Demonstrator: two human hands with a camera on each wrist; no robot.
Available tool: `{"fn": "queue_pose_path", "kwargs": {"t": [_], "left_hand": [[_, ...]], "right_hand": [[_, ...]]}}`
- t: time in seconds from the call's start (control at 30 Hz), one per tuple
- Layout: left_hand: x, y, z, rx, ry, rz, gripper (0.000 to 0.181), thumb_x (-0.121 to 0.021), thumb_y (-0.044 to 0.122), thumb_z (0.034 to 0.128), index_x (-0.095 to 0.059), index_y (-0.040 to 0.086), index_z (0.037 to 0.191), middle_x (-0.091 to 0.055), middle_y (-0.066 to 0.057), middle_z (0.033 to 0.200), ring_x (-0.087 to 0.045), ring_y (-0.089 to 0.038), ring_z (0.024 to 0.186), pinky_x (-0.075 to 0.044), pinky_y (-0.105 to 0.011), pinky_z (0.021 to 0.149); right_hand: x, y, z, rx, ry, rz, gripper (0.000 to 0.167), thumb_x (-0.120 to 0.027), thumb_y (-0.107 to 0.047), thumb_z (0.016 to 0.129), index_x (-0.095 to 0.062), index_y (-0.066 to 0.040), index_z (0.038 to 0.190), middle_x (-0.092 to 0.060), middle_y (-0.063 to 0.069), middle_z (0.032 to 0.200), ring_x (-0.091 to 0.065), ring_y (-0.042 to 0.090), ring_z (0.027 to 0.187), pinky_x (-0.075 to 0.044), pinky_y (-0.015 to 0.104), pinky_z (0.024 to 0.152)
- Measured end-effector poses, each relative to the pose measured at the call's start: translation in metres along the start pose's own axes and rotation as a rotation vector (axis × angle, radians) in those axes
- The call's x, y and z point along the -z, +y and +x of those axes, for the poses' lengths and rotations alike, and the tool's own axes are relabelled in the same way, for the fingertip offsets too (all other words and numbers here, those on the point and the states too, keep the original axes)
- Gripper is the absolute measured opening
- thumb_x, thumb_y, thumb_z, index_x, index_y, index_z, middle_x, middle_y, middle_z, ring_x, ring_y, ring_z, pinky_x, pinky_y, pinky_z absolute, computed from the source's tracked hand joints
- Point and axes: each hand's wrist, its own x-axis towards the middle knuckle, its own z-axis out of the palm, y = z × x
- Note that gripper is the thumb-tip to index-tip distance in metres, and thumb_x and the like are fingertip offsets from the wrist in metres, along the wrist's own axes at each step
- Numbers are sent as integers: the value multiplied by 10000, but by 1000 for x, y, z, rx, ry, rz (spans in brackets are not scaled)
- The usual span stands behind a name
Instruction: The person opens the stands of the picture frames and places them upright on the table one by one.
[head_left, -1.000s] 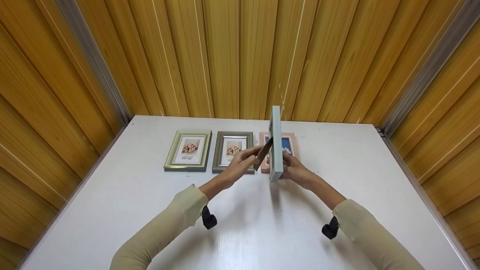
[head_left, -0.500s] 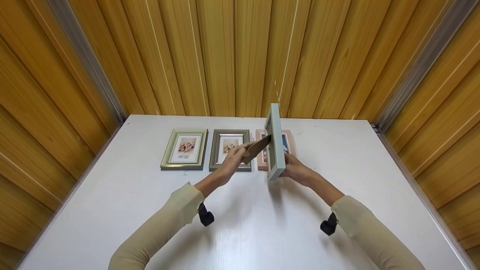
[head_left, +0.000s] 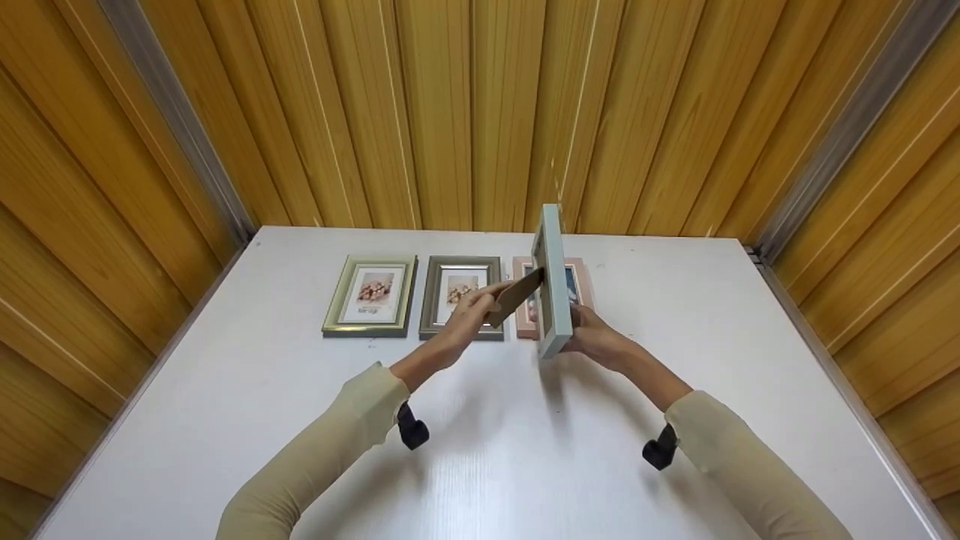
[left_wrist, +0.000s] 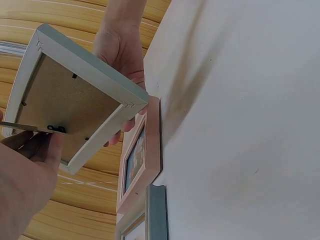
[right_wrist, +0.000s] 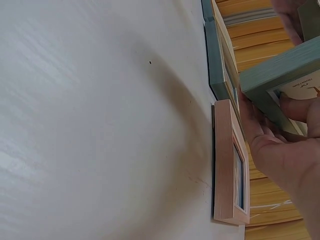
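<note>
Upright above the table stands a light blue picture frame (head_left: 556,289), its side edge facing me. My right hand (head_left: 598,341) grips its right side low down; the right wrist view shows the thumb (right_wrist: 295,107) on the front. My left hand (head_left: 459,328) pinches the brown support leg (head_left: 517,297), which slants out from the frame's back. In the left wrist view the brown backing board (left_wrist: 70,92) sits inside the rim, and a black hinge (left_wrist: 56,129) joins the leg to it. The tips of some left fingers are hidden behind the leg.
On the white table (head_left: 480,465) a gold-green frame (head_left: 336,307), a dark grey frame (head_left: 430,300) and a pink frame (head_left: 588,289) lie in a row near the back edge. The blue frame partly covers the pink one. Wood-patterned walls (head_left: 480,112) rise around the table.
The support leg has swung outward from the blue frame's back as my left hand moved left with it. My right hand keeps its hold. In the last half second almost nothing differs.
</note>
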Motion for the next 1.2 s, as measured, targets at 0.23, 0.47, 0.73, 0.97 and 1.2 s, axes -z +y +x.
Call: {"fn": "queue_pose_path", "kwargs": {"t": [0.23,0.47,0.73,0.97,1.2], "left_hand": [[3,0,4,-2,-16,-18,534,-456,213,983,-502,85,1499,-527,-170,1481,-555,-290,1301,-468,-362,1033],[3,1,6,-10,-9,65,464,-506,286,1051,-530,111,1480,-560,-132,1472,-540,-264,1335,-448,-424,1113],[6,-2,6,-141,29,222,417,-527,237,1067,-555,108,1463,-532,-131,1456,-484,-274,1383,-444,-427,1159],[7,-3,6,-186,59,142,400,-477,106,1067,-553,70,1458,-493,-161,1489,-535,-298,1344,-488,-425,1112],[9,-2,7,-154,162,140,408,-493,46,1019,-580,18,1417,-529,-203,1448,-597,-285,1215,-586,-400,964]], "right_hand": [[-1,-1,2,14,43,0,710,-480,126,942,-209,34,1591,-351,354,1519,-534,322,1305,-563,402,986],[-2,1,2,19,86,-8,673,-485,118,940,-248,21,1562,-439,309,1507,-605,380,1281,-561,488,1000],[2,-3,3,-27,181,18,776,-683,-61,944,-210,-50,1559,-476,252,1473,-659,224,1114,-592,490,940],[4,-1,3,11,204,8,728,-690,-49,931,-235,-28,1499,-515,248,1444,-679,195,1068,-616,446,867],[3,-3,5,42,329,-13,731,-726,-11,905,-274,-58,1478,-605,144,1300,-696,160,1019,-633,398,802]]}}
